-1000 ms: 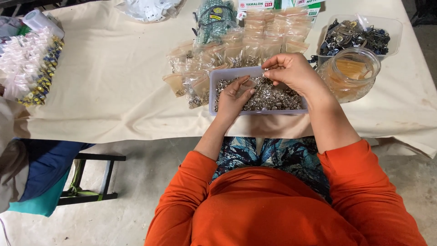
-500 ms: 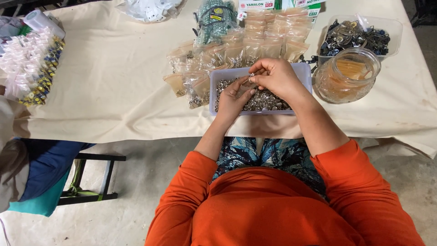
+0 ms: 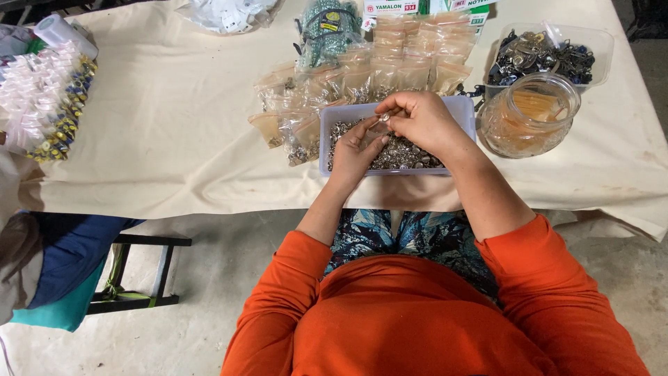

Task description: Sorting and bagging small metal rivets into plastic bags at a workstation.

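Left hand (image 3: 358, 147) fingers loosely curled, resting in the tray of small metal fittings (image 3: 403, 154) at the tabletop's (image 3: 174, 139) near edge. Right hand (image 3: 421, 120) pinches one small silver fitting (image 3: 383, 118) just above the tray; too small to tell its axis. Tray mostly full, so plenty left. Beyond: filled clear bags (image 3: 376, 69), glass jar (image 3: 530, 115).

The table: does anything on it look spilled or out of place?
Nothing stands out. The small metal pieces stay inside the tray, where both hands work; the bags lie in loose rows, and the glass jar stands upright.
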